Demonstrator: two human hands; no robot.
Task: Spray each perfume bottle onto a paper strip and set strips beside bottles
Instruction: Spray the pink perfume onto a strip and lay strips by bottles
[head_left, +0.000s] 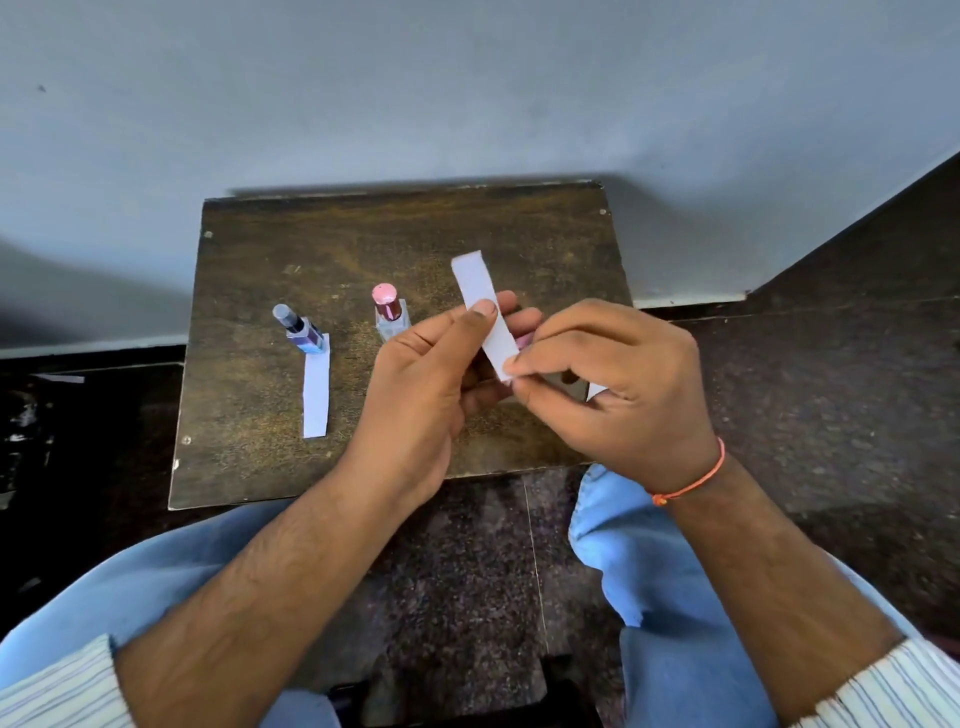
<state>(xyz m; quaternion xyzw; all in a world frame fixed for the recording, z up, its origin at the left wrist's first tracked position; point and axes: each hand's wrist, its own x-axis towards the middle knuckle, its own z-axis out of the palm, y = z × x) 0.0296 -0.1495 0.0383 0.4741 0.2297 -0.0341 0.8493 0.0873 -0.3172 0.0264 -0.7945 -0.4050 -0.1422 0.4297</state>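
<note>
A small dark wooden table (249, 270) holds two perfume bottles. The blue bottle (297, 330) with a dark grey cap stands at the left, and a white paper strip (316, 395) lies flat on its right side. In the middle stands a clear bottle with a pink cap (388, 307), partly hidden by my left hand (426, 384). Both hands hold another white paper strip (480, 306) above the table: my left thumb presses its middle and my right hand (613, 384) pinches its lower end. A further scrap of white paper (596, 391) peeks out under my right hand.
A pale grey wall (467, 93) rises right behind the table. Dark speckled floor (831, 405) surrounds it. My knees in blue jeans (644, 561) sit at the table's front edge. A small paper scrap (61, 378) lies on the floor at the left.
</note>
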